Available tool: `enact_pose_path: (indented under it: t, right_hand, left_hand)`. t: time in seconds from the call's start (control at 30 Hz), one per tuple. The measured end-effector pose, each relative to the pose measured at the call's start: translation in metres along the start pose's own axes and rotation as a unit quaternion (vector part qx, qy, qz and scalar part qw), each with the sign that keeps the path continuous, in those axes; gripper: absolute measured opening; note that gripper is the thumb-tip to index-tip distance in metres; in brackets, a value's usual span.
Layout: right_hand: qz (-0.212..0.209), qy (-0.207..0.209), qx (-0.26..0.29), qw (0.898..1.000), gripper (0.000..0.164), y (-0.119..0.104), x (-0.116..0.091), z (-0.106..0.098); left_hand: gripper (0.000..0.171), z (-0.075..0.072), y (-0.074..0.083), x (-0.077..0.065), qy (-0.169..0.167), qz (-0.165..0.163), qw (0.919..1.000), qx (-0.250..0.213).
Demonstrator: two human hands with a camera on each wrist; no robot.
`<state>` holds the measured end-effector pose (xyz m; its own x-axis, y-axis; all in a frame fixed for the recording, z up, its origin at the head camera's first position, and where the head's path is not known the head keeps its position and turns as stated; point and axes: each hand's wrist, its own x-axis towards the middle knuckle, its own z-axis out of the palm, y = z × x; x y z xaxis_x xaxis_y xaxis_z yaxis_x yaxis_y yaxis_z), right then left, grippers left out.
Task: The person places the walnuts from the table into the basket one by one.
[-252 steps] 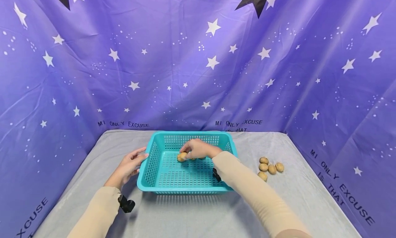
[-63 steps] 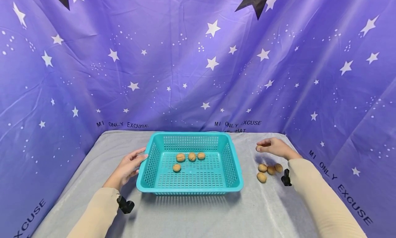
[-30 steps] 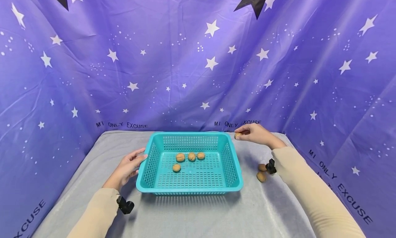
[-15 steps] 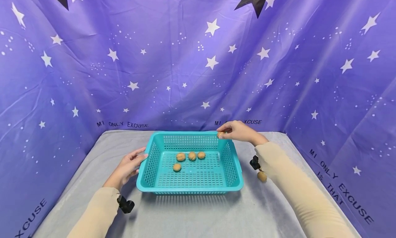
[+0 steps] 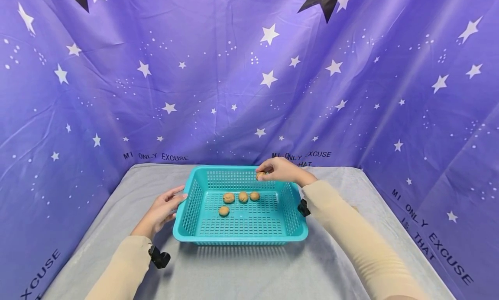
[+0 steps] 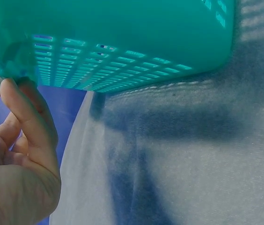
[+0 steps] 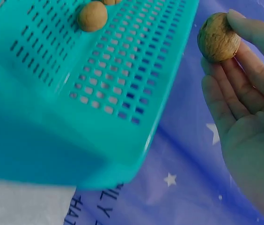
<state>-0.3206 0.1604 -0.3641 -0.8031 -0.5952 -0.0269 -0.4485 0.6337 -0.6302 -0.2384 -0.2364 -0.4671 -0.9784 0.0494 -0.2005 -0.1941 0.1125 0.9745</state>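
My right hand pinches a walnut between thumb and fingertips, above the back right part of the turquoise plastic basket. In the right wrist view the walnut is held up beside the basket's rim. Several walnuts lie on the basket floor, most in a row toward the back and one walnut nearer the front. At the basket's left rim my left hand grips the edge between thumb and fingers; the left wrist view shows the fingertips at the rim.
The right sleeve hides most of the loose walnuts on the right of the grey cloth-covered table; only a sliver of one walnut shows. A purple starry curtain closes off the back and sides.
My right hand has carried a walnut left from the table pile to above the basket. Earlier it was putting another walnut into the basket. The left hand has stayed at the rim.
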Motion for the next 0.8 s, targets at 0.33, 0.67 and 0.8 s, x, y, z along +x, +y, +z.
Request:
enact_pose_path:
  t: [0.33, 0.67, 0.8]
  right_hand:
    - [-0.015, -0.045, -0.004, 0.999, 0.03, -0.008, 0.021, 0.035]
    - [-0.004, -0.091, -0.012, 0.996, 0.035, -0.011, 0.039, 0.075]
    - [-0.017, -0.103, -0.018, 0.994, 0.033, -0.01, 0.043, 0.088]
  left_hand:
    - [0.071, 0.0, -0.002, 0.001, 0.001, 0.002, 1.0, -0.002]
    - [0.07, 0.0, -0.002, 0.002, 0.008, -0.003, 1.0, 0.002]
    - [0.07, 0.0, -0.002, 0.002, 0.008, -0.003, 1.0, 0.001]
